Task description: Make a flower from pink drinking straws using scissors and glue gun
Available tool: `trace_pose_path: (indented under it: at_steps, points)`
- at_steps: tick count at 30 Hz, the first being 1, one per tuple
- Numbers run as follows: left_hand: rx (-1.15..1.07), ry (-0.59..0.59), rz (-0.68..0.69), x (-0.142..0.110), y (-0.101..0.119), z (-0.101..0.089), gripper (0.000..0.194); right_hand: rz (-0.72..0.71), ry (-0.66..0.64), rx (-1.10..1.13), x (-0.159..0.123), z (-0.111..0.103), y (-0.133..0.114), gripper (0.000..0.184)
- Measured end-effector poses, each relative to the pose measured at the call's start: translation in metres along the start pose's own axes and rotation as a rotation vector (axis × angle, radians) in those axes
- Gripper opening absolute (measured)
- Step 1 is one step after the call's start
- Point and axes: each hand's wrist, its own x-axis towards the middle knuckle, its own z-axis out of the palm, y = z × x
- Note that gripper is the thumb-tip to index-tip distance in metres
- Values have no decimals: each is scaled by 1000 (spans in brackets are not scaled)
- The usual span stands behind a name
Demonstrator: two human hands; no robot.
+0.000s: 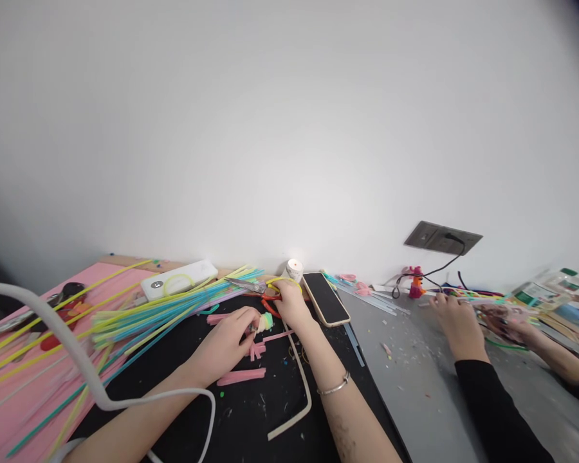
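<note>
My left hand (228,342) rests on the black mat (251,411), fingers pinched on a small bundle of short coloured straw pieces (264,321). Just beyond it, my right hand (292,302) is closed around red-handled scissors (251,287) whose blades point left. A bracelet circles my right wrist. Pink straw pieces (241,375) lie on the mat by my left hand. A fan of long yellow, green and blue straws (164,307) spreads to the left.
A lit candle (294,267) and a phone (325,298) sit near the wall. A white power bank (178,280) lies at the back left. A white cable (77,360) crosses in front. On the right, another person's hands (456,321) work among coloured pipe cleaners.
</note>
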Motion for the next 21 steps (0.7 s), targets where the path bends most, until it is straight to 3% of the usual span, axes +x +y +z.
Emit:
trace_pose_path:
  at_steps: [5, 10, 16, 21]
  points:
    - [10, -39, -25, 0, 0, -2, 19, -9, 8, 51, 6, -1, -3, 27]
    - [41, -65, -29, -2, -2, -3, 28, 31, -2, 43, -12, -25, -4, 24]
    - [133, 8, -28, -3, -7, 0, 27, 218, -74, 36, -57, -52, -10, 30]
    - [46, 150, -44, -6, -5, -4, 25, 272, -93, 104, -61, -58, -20, 20]
